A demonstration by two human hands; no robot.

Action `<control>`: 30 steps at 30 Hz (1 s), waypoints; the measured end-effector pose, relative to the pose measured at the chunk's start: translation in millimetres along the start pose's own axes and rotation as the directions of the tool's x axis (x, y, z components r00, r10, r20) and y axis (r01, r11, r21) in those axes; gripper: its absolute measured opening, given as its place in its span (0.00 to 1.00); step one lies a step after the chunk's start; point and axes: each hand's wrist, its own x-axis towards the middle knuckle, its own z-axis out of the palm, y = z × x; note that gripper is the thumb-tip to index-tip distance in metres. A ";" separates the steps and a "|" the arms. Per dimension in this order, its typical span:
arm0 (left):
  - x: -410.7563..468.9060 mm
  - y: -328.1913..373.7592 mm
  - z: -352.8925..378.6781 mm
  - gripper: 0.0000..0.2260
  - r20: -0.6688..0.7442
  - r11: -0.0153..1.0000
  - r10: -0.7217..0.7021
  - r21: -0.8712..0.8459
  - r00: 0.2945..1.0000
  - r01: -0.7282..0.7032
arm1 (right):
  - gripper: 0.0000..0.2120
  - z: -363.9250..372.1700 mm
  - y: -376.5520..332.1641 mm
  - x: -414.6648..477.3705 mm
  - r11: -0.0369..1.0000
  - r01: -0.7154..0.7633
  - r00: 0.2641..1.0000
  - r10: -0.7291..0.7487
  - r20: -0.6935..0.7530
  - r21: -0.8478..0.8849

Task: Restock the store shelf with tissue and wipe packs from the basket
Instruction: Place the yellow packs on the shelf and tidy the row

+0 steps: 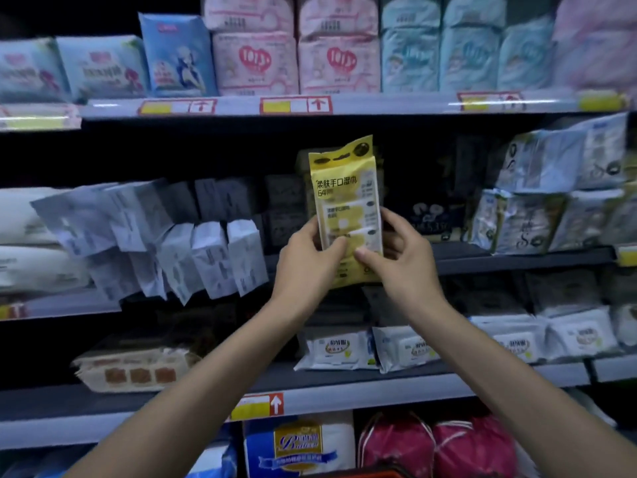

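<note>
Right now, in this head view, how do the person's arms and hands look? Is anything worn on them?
Both are bare. The left hand and the right hand wear no gloves, and no ring shows. The left forearm and the right forearm show no sleeve, watch or bracelet down to the picture's edge. The thumbnails look short and unpainted.

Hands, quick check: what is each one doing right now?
Left hand: grips the yellow wipe pack at its lower left edge.
Right hand: grips the same pack at its lower right edge.
</note>
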 end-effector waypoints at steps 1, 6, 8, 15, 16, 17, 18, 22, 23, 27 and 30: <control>10.9 -0.4 3.4 0.13 -0.010 1.000 0.004 0.004 1.000 -0.004 | 0.32 1.3 0.9 10.4 1.000 0.004 1.000 -0.004 -0.010 -0.003; 68.2 -3.9 27.3 0.17 -0.055 1.000 -0.023 0.002 0.998 0.024 | 0.29 -3.0 12.9 64.1 0.998 -0.018 0.994 0.010 -0.111 -0.068; 92.9 -7.2 41.7 0.19 -0.076 0.998 -0.038 0.051 0.996 0.042 | 0.27 -5.1 21.9 86.5 0.993 -0.035 0.990 0.019 -0.142 -0.113; 120.5 -40.3 90.1 0.26 -0.052 0.940 -0.270 0.203 0.961 0.275 | 0.27 -5.4 66.6 107.8 0.716 -0.189 0.976 0.062 -0.207 -0.672; 119.7 -43.5 93.1 0.23 -0.059 0.934 -0.268 0.228 0.962 0.274 | 0.27 -5.0 67.9 106.7 0.713 -0.192 0.974 0.053 -0.221 -0.674; 119.7 -45.1 94.3 0.20 -0.059 0.932 -0.261 0.247 0.964 0.267 | 0.26 -4.6 67.9 105.7 0.711 -0.189 0.973 0.041 -0.229 -0.677; 119.3 -45.6 93.9 0.19 -0.055 0.930 -0.257 0.256 0.965 0.262 | 0.26 -4.5 67.3 105.4 0.707 -0.191 0.971 0.036 -0.235 -0.681; 113.7 -39.9 84.0 0.29 0.000 0.927 -0.302 0.234 0.953 0.293 | 0.29 -7.5 59.4 98.9 0.683 -0.207 0.975 0.084 -0.206 -0.701; 110.9 -35.9 80.3 0.31 0.026 0.927 -0.312 0.229 0.950 0.298 | 0.30 -9.2 55.8 96.5 0.677 -0.209 0.975 0.091 -0.201 -0.705; 95.0 -22.7 62.3 0.32 0.128 0.929 -0.305 0.257 0.944 0.265 | 0.28 -14.2 39.6 87.9 0.694 -0.193 0.981 0.117 -0.156 -0.694; 75.4 -13.1 45.5 0.31 0.144 0.938 -0.249 0.280 0.958 0.202 | 0.27 -16.5 23.3 76.9 0.733 -0.204 0.978 0.175 -0.110 -0.649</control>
